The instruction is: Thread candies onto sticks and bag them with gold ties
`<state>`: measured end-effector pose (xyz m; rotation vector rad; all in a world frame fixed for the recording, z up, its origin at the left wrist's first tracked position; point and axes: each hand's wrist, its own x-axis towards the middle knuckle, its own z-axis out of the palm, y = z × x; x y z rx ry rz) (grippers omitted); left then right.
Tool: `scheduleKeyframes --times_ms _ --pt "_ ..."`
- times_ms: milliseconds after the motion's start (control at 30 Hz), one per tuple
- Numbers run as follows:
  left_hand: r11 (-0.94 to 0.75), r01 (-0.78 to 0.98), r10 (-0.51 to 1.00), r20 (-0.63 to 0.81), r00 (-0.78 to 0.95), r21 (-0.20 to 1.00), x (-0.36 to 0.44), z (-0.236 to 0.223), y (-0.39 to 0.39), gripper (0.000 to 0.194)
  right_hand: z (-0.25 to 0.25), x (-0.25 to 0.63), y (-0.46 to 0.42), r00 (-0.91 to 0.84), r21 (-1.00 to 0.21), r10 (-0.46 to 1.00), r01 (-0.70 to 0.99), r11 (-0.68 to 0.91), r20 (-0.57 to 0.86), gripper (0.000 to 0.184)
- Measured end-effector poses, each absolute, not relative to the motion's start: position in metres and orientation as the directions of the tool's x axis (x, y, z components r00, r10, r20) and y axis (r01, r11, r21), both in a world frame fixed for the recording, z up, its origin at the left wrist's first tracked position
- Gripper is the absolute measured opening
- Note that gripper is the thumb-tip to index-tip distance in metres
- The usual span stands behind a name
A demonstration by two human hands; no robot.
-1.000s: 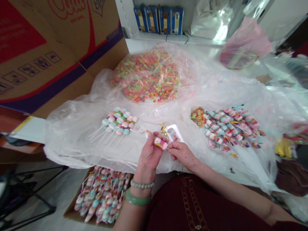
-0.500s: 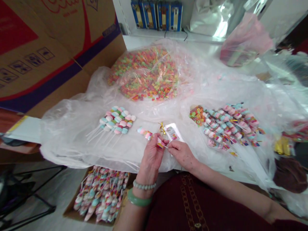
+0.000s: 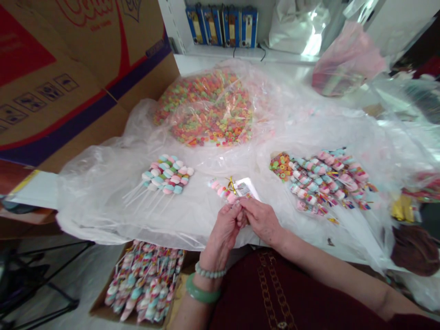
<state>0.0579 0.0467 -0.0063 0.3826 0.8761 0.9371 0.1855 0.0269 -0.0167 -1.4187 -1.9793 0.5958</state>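
My left hand (image 3: 224, 233) and my right hand (image 3: 261, 220) meet at the table's near edge, fingers pinched together on one marshmallow skewer (image 3: 222, 190) in a clear wrapper, which points up and to the left. A gold twist tie (image 3: 233, 184) lies just beyond the fingertips, beside a small stack of clear printed bags (image 3: 246, 187). To the left lies a pile of bare marshmallow skewers (image 3: 167, 174). To the right lies a pile of wrapped skewers (image 3: 323, 179).
A clear plastic sheet (image 3: 103, 192) covers the table. A big bag of coloured ring candy (image 3: 209, 107) sits behind. A large cardboard box (image 3: 68, 73) stands at the left. A floor box of wrapped skewers (image 3: 144, 279) sits below the edge. Pink and clear bags (image 3: 347, 59) lie at the back right.
The skewer has slid outward through my fingers, away from me. Both hands have closed in together on its stick end.
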Motion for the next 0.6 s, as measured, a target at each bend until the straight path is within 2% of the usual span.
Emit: scheduleKeyframes --times_ms 100,167,267,367,433,533,600 --pt "0.593 -0.570 0.802 -0.483 0.352 0.569 0.060 -0.003 0.046 0.031 -0.017 0.186 0.028 -0.228 -0.651 0.932 0.668 0.360 0.282 0.029" --pt "0.586 -0.591 0.803 -0.494 0.333 0.554 0.060 -0.003 0.047 0.033 -0.019 0.186 0.027 -0.230 -0.613 0.920 0.690 0.384 0.318 0.029" --pt "0.534 -0.620 0.821 -0.527 0.219 0.575 0.061 -0.005 0.050 0.021 -0.019 0.183 0.023 -0.274 -0.572 0.901 0.700 0.426 0.336 0.029" --pt "0.486 -0.649 0.812 -0.577 0.088 0.585 0.062 -0.005 0.055 0.018 -0.014 0.177 0.020 -0.280 -0.537 0.913 0.742 0.402 0.297 0.025" --pt "0.494 -0.654 0.790 -0.609 0.064 0.572 0.064 -0.002 0.060 0.016 -0.008 0.172 0.020 -0.278 -0.455 0.910 0.797 0.398 0.309 0.023" --pt "0.537 -0.632 0.768 -0.633 0.093 0.559 0.070 0.006 0.064 0.015 0.001 0.165 0.022 -0.281 -0.288 0.871 0.865 0.412 0.402 0.026" --pt "0.580 -0.598 0.763 -0.627 0.159 0.554 0.073 0.012 0.062 0.009 0.003 0.162 0.026 -0.261 -0.246 0.862 0.886 0.392 0.435 0.023"
